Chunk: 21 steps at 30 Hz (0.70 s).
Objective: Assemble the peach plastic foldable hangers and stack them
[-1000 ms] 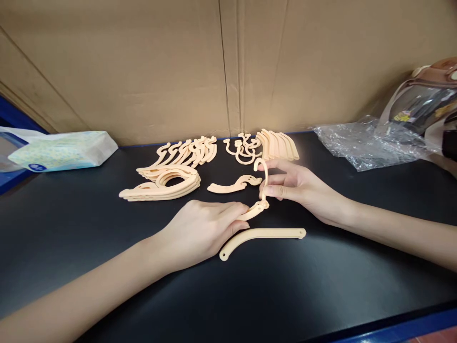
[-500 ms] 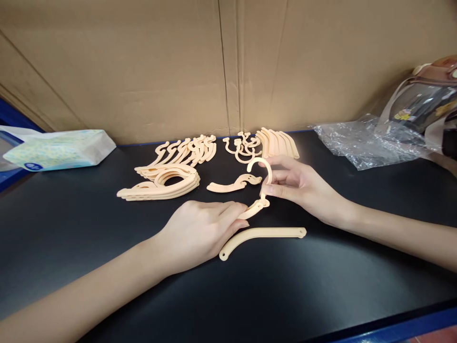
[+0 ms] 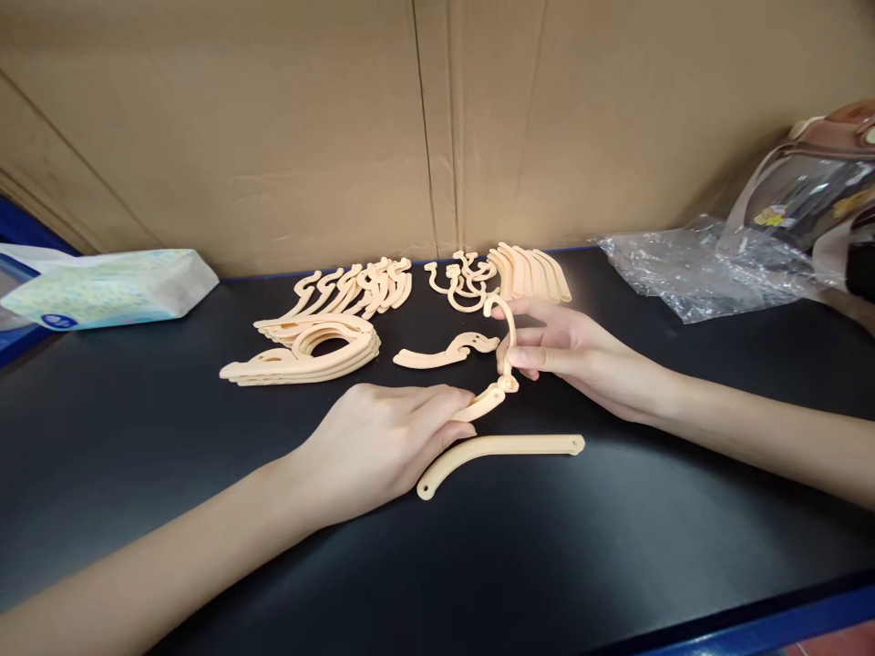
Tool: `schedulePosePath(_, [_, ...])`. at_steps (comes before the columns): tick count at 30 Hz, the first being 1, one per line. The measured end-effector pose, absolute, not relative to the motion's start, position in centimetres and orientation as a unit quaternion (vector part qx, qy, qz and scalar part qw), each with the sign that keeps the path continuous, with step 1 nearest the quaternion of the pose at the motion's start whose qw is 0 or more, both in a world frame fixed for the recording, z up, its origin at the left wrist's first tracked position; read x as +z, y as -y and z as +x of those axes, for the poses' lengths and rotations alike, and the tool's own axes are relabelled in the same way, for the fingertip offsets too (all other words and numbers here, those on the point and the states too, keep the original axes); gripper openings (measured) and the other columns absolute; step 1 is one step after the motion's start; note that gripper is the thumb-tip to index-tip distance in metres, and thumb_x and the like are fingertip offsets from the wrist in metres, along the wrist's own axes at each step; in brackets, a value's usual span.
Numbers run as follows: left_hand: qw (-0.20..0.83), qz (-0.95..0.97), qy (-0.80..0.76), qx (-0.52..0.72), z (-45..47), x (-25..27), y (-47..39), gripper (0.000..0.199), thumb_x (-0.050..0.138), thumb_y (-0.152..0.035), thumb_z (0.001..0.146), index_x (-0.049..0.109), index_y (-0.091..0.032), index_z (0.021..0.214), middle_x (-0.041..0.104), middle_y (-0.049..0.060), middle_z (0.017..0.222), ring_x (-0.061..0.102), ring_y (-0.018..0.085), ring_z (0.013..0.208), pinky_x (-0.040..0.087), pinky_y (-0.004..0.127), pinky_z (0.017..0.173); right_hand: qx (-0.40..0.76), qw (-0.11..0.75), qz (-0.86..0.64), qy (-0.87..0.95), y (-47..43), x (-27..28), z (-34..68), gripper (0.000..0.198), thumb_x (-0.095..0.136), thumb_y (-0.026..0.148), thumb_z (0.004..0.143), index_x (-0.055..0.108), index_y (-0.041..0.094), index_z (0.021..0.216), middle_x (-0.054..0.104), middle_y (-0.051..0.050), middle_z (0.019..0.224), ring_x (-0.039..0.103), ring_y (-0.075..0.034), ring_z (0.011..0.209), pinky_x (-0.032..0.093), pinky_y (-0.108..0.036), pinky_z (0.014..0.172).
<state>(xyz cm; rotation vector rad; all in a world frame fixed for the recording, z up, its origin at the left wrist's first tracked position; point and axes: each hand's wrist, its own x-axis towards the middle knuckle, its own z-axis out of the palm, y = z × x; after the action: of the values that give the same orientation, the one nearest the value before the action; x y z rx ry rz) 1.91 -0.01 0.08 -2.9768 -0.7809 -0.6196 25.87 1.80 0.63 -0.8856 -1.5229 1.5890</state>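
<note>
Between thumb and fingers, my right hand [image 3: 567, 351] grips a cream plastic hanger hook [image 3: 509, 339], its curved top pointing up and left. The hook's lower end meets the end of a cream hanger arm [image 3: 484, 404], which my left hand [image 3: 389, 437] pinches; most of that arm is hidden under the fingers. Whether the two parts are locked together I cannot tell. A loose curved hanger arm [image 3: 506, 445] with a hole at each end lies just in front of my left fingertips. Behind the hands rests a wavy hanger arm piece [image 3: 447, 351].
Stacked folded hangers [image 3: 301, 360] lie to the left. Farther back are several wavy arms [image 3: 355, 287], loose hooks [image 3: 465, 281] and a row of curved arms [image 3: 530, 271]. A tissue pack [image 3: 113, 287] sits far left; a clear plastic bag [image 3: 704, 269] and a transparent bag [image 3: 807, 196] are at right.
My right hand has twisted the hook a little, so its curve now looks narrower and more edge-on. My left hand keeps its hold on the arm.
</note>
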Motion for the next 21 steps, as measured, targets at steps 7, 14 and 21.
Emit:
schedulePosePath(7, [0.027, -0.951, 0.242, -0.192, 1.99, 0.24, 0.16, 0.023, 0.040, -0.028, 0.103, 0.058, -0.016, 0.097, 0.068, -0.002, 0.075, 0.067, 0.013, 0.061, 0.042, 0.024, 0.052, 0.615, 0.361, -0.340, 0.614, -1.87, 0.80, 25.70, 0.032, 0.065, 0.021, 0.087, 0.047, 0.020, 0.113, 0.064, 0.004, 0.074, 0.054, -0.010, 0.067, 0.038, -0.027, 0.066])
schedulePosePath(14, [0.055, -0.950, 0.246, -0.183, 2.00, 0.07, 0.29, 0.026, 0.037, -0.030, 0.103, 0.058, -0.016, 0.097, 0.070, -0.001, 0.075, 0.067, 0.013, 0.060, 0.043, 0.024, 0.050, 0.559, 0.375, -0.375, 0.637, -1.67, 0.76, 25.68, 0.038, 0.069, 0.022, 0.082, 0.046, 0.021, 0.113, 0.066, 0.005, 0.076, 0.062, -0.012, 0.071, 0.047, -0.030, 0.075])
schedulePosePath(21, [0.066, -0.948, 0.250, -0.187, 2.12, 0.21, 0.40, 0.028, 0.038, -0.029, 0.103, 0.061, -0.015, 0.095, 0.069, -0.001, 0.072, 0.066, 0.014, 0.056, 0.041, 0.027, 0.047, 0.488, 0.387, -0.408, 0.667, -1.26, 0.94, 25.47, 0.038, 0.068, 0.025, 0.082, 0.046, 0.022, 0.113, 0.064, 0.005, 0.074, 0.063, -0.015, 0.074, 0.049, -0.035, 0.081])
